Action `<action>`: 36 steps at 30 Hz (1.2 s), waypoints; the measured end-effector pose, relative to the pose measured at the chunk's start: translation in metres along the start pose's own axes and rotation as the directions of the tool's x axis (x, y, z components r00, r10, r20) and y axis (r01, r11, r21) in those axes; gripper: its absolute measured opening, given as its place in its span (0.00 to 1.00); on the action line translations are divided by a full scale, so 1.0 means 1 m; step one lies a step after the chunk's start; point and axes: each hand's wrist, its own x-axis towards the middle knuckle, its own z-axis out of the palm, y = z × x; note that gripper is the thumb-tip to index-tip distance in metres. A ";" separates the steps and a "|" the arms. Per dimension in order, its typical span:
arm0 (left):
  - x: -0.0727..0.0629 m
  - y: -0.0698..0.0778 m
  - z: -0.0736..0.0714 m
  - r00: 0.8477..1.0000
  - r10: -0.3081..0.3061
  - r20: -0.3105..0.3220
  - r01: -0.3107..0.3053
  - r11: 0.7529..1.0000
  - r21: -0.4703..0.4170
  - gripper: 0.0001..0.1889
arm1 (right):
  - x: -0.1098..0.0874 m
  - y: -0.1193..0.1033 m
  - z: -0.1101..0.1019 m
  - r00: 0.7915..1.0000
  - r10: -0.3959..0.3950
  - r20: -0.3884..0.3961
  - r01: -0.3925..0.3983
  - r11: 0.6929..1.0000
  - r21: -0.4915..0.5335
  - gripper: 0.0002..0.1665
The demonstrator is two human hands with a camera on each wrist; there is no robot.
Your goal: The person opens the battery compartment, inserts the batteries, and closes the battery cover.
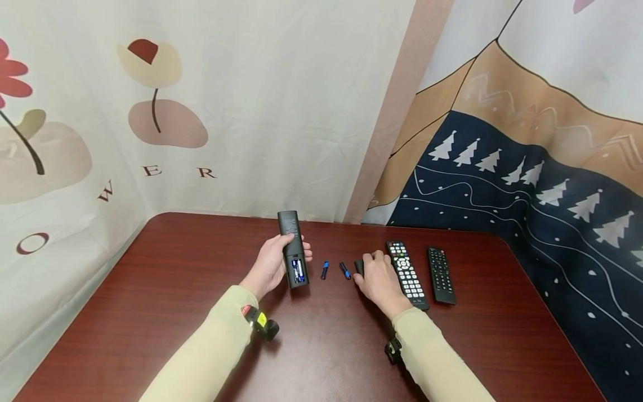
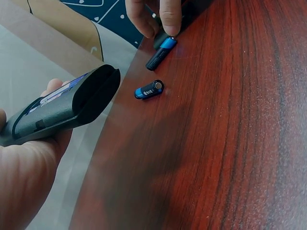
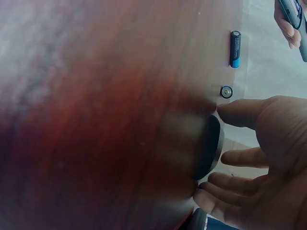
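Behind the table hangs a white curtain (image 1: 281, 117) printed with flowers and letters; to its right, a navy and tan cloth (image 1: 502, 190) carries white trees. In front of you spreads the red-brown table (image 1: 326, 357). Your pale left sleeve (image 1: 206, 346) and right sleeve (image 1: 442, 357) reach in over its near edge.

Your left hand (image 1: 271, 265) is wrapped round a dark remote (image 1: 291, 233), thumb on its back, fingers round the far side. You hold it raised above the table, left of the loose batteries, with its back towards you and its battery bay open at the near end. Your right hand (image 1: 379, 282) is down at the table, thumb and fingers spread about a small dark piece (image 1: 359, 266); you cannot tell from here whether they grip it.

Just right of that hand lies the white-keyed remote (image 1: 409, 273), its near end close by your wrist. Farther right, apart from it, is the all-dark remote (image 1: 441, 276). Both lie keys up.

A small camera sits at each wrist, left (image 1: 261, 322) and right (image 1: 393, 350).

Smallest are the batteries: blue-and-white ones (image 1: 298, 270) in the bay, and, between your hands, a left loose battery (image 1: 325, 270) and a right loose battery (image 1: 344, 271), both black and blue, near each other but apart.
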 end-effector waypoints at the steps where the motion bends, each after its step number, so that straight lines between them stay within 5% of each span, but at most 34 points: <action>1: 0.000 0.000 0.000 1.000 0.000 -0.001 0.000 1.000 -0.001 0.20 | 0.000 0.000 0.000 1.000 0.003 0.003 -0.003 1.000 -0.007 0.26; 8: 0.000 0.001 0.000 1.000 0.004 -0.002 -0.004 1.000 -0.003 0.19 | 0.003 -0.005 -0.004 0.998 0.043 0.035 -0.042 0.998 -0.039 0.24; 24: -0.001 0.002 -0.002 1.000 0.007 -0.004 -0.007 1.000 0.004 0.20 | 0.009 -0.012 -0.007 0.999 -0.035 -0.001 0.034 0.984 -0.173 0.16; 29: -0.001 0.002 -0.001 1.000 0.009 -0.003 -0.009 1.000 0.005 0.20 | 0.011 -0.010 -0.007 1.000 -0.023 0.006 0.024 0.988 -0.151 0.20; 36: 0.000 0.001 -0.001 1.000 0.003 -0.004 -0.003 1.000 0.009 0.22 | 0.013 -0.009 -0.011 0.993 0.089 0.074 -0.088 0.996 -0.015 0.22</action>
